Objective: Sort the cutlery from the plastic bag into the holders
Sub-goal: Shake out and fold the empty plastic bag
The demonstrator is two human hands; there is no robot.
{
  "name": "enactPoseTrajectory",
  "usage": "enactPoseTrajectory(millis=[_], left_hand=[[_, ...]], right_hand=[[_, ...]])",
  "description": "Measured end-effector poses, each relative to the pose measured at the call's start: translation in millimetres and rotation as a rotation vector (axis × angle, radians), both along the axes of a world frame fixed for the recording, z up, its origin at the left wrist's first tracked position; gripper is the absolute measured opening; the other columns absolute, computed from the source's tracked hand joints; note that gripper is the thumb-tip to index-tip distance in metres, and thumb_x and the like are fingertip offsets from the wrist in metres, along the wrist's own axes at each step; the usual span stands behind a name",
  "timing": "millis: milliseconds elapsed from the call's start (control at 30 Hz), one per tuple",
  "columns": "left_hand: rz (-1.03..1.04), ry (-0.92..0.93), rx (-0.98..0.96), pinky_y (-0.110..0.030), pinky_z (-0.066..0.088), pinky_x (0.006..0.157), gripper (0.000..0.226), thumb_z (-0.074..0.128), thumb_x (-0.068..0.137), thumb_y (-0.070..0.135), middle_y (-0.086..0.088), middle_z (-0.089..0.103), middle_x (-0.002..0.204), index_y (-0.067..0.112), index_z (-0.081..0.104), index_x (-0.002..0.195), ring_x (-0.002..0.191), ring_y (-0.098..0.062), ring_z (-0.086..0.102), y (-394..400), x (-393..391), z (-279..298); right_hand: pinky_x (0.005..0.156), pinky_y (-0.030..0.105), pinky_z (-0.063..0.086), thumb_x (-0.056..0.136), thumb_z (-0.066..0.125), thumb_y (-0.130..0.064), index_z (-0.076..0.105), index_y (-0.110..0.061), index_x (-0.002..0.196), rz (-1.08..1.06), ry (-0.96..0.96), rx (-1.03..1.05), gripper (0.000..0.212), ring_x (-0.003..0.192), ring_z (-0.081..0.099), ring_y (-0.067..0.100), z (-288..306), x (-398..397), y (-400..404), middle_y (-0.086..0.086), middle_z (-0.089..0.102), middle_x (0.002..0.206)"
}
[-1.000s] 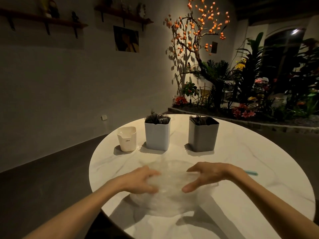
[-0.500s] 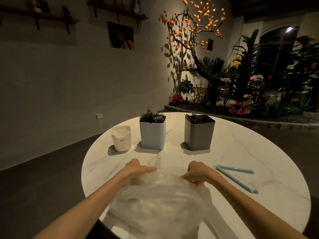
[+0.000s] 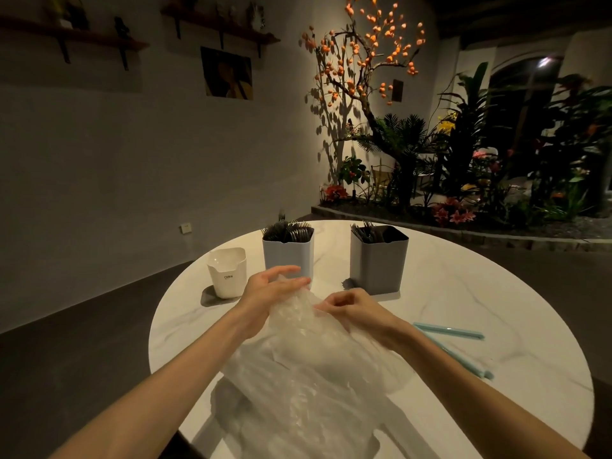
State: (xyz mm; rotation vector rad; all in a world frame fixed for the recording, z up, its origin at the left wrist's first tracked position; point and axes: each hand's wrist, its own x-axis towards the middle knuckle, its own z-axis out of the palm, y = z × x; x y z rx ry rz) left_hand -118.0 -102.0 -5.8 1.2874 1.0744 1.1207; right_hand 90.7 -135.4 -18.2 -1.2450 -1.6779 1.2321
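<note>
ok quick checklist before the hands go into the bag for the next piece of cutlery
1. Plastic bag held: ok, right hand pinches its top edge.
2. Bag mouth opened: cannot tell, left hand rests flat against the top, fingers straight.
3. Cutlery left inside the bag: cannot tell, the crumpled plastic hides it.
4. White holder upright with room: cannot tell, upright but looks packed.
5. Grey holder upright with room: ok, cutlery only fills its left part.
6. Small white cup within reach: ok, upright beside the left hand, seemingly empty.
</note>
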Motion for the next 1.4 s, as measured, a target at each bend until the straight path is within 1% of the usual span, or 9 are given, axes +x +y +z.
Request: enactPoseTrajectory(millis=[200, 333, 500, 867, 967, 1100, 1233, 1333, 1400], left_hand=[[0.259, 0.426, -0.095, -0.047, 0.039, 0.111, 0.11, 0.071, 0.061, 0.081, 0.0, 0.043, 0.144, 0.03, 0.028, 0.149, 0.132, -0.026, 0.044, 2.6, -3.0, -18.3], [0.163, 0.369, -0.333, -0.046, 0.046, 0.105, 0.136, 0.084, 0.061, 0.064, -0.01, 0.038, 0.155, 0.026, -0.002, 0.159, 0.137, -0.031, 0.047, -7.7, -11.3, -25.6], [0.201, 0.16, -0.386, -0.029, 0.055, 0.046, 0.055, 0.083, 0.074, -0.006, -0.017, 0.073, 0.09, -0.002, 0.056, 0.121, 0.064, -0.025, 0.07, -18.0, -11.4, -41.0], [0.34, 0.409, -0.282, -0.036, 0.042, 0.087, 0.047, 0.085, 0.078, 0.028, -0.005, 0.058, 0.113, 0.015, 0.06, 0.115, 0.102, -0.025, 0.054, -9.3, -77.0, -50.5], [0.435, 0.776, 0.025, -0.04, 0.042, 0.096, 0.05, 0.075, 0.082, 0.038, -0.003, 0.054, 0.129, 0.023, 0.057, 0.126, 0.12, -0.027, 0.051, 0.2, -61.7, -45.7], [0.347, 0.975, 0.551, -0.039, 0.037, 0.1, 0.039, 0.06, 0.091, 0.04, 0.002, 0.06, 0.132, 0.025, 0.062, 0.127, 0.127, -0.025, 0.051, 13.7, -25.5, -25.0], [0.178, 1.034, 0.113, -0.046, 0.045, 0.1, 0.073, 0.04, 0.089, 0.074, -0.007, 0.05, 0.143, 0.028, 0.039, 0.146, 0.127, -0.032, 0.05, 41.1, -2.4, -23.3], [0.041, 0.626, -0.236, -0.03, 0.053, 0.07, 0.073, 0.054, 0.092, 0.065, -0.003, 0.051, 0.14, 0.019, 0.041, 0.147, 0.108, -0.022, 0.054, 51.5, -8.0, -16.8], [0.01, 0.581, -0.384, -0.02, 0.032, 0.049, 0.052, 0.068, 0.088, 0.054, 0.001, 0.057, 0.107, 0.018, 0.057, 0.124, 0.068, -0.013, 0.045, 52.2, -17.0, -15.8]], right_hand=[[0.064, 0.027, 0.052, 0.101, 0.055, -0.034, 0.068, 0.002, 0.096, -0.457, 0.106, 0.086, 0.038, 0.078, 0.058, 0.02, -6.7, 6.1, 11.0, 0.013, 0.065, 0.09], [0.048, 0.021, 0.05, 0.103, 0.049, -0.031, 0.065, -0.009, 0.102, -0.664, 0.124, 0.06, 0.027, 0.077, 0.061, 0.022, -25.1, 13.5, 9.9, 0.011, 0.064, 0.095], [0.054, 0.026, 0.053, 0.106, 0.041, -0.035, 0.062, -0.014, 0.106, -0.695, -0.014, 0.042, 0.029, 0.076, 0.062, 0.022, -47.7, 19.2, 1.3, 0.007, 0.066, 0.1], [0.079, 0.041, 0.062, 0.088, 0.061, -0.038, 0.068, -0.015, 0.097, -0.647, -0.585, -0.08, 0.026, 0.078, 0.067, 0.022, -47.2, 80.3, -15.8, 0.006, 0.07, 0.091], [0.077, 0.035, 0.055, 0.08, 0.056, -0.064, 0.061, -0.018, 0.116, -0.662, -0.748, 0.105, 0.059, 0.088, 0.063, 0.019, -35.0, 71.7, -13.3, 0.003, 0.068, 0.106], [0.08, 0.034, 0.05, 0.076, 0.057, -0.079, 0.056, -0.022, 0.126, -0.531, -0.434, 0.104, 0.076, 0.101, 0.062, 0.02, -23.3, 51.0, -0.3, -0.005, 0.058, 0.112], [0.058, 0.023, 0.04, 0.098, 0.057, -0.046, 0.066, -0.01, 0.08, -0.591, -0.404, 0.183, 0.042, 0.072, 0.062, 0.021, -27.2, 35.2, 12.8, 0.003, 0.067, 0.079], [0.06, 0.013, 0.042, 0.105, 0.047, -0.021, 0.069, -0.01, 0.093, -0.491, -0.281, 0.205, 0.027, 0.076, 0.061, 0.013, -33.1, 38.0, 15.6, -0.001, 0.068, 0.083], [0.064, 0.013, 0.045, 0.106, 0.045, -0.018, 0.067, -0.014, 0.096, -0.421, -0.206, 0.208, 0.025, 0.076, 0.059, 0.01, -36.6, 44.3, 17.0, -0.003, 0.066, 0.084]])
